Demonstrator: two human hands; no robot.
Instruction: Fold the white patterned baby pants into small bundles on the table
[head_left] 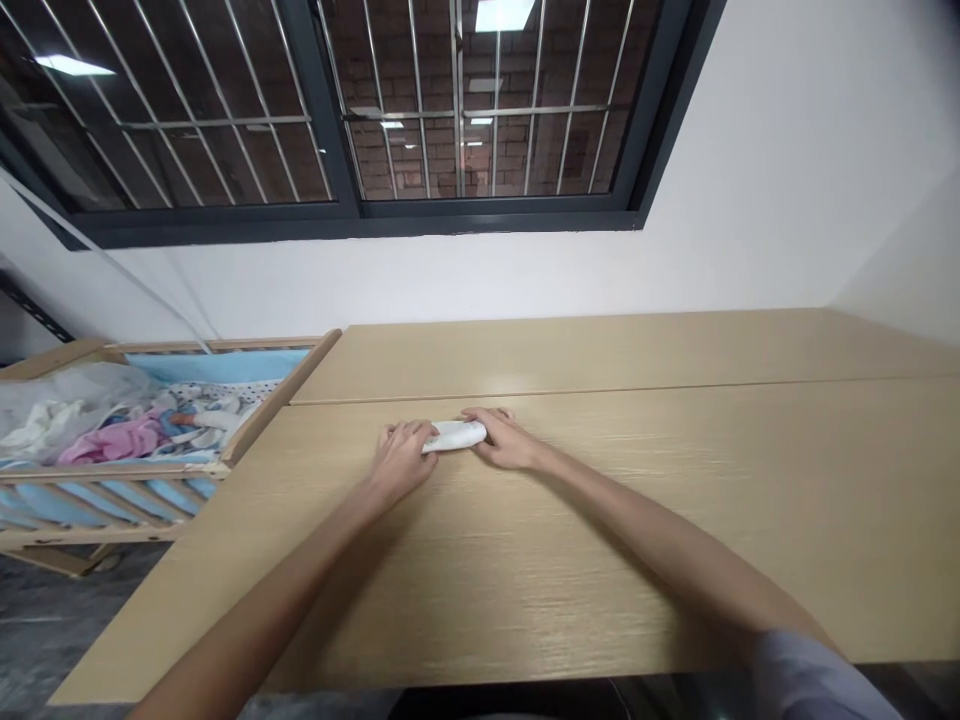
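Wooden crib (306, 369) at left; pale worktop (637, 560) beside it. Just nearside of worktop seam (600, 391): left grip (403, 458) grasping left end of white elongated object (455, 435), long axis left-to-right, nearly parallel to seam; right grip (508, 440) grasping right end.

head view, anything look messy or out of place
Only the crib at left: pink cloth and other fabrics lie crumpled in a heap inside, which looks untidy. I see no spill on the table and no obvious damage on the held white object.
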